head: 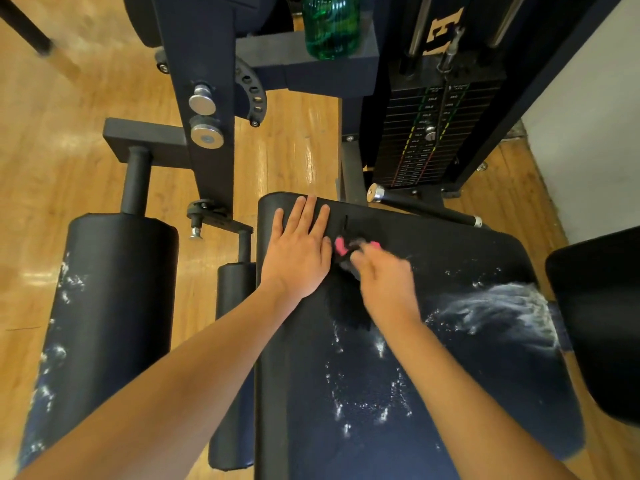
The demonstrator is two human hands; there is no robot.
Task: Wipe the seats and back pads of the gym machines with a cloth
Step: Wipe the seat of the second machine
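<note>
The seat pad (433, 358) is a broad, flat cushion in dark navy vinyl with rounded corners; white speckles and a large whitish smear mark its right portion. The left hand (298, 254) lies palm-down on the far left corner of the seat pad, fingers (304, 216) straight and slightly spread, gripping nothing. The right hand (384, 278) is motion-blurred; its fingers appear curled around a dark cloth (346, 258) with pink patches, which is bunched against the seat pad just beside the left hand's thumb side. A dark trailing part of the cloth lies on the pad below the two hands.

Left of the seat stands a large cylindrical roller pad (104, 306) in the same dark vinyl, also flecked with white, mounted on a matte black post. A smaller cylindrical pad (235, 341) sits between the roller pad and the seat edge. The machine frame (204, 98) is square-section steel painted matte dark blue, fitted with two polished round metal knobs (204, 116) and a perforated curved adjustment plate.

On a flat frame ledge at top stands a translucent green plastic bottle (330, 26); its contents cannot be determined. To the right is a black weight stack (426, 133) with coloured markings and chrome guide rods. The floor (69, 116) is glossy wood-pattern planking.
</note>
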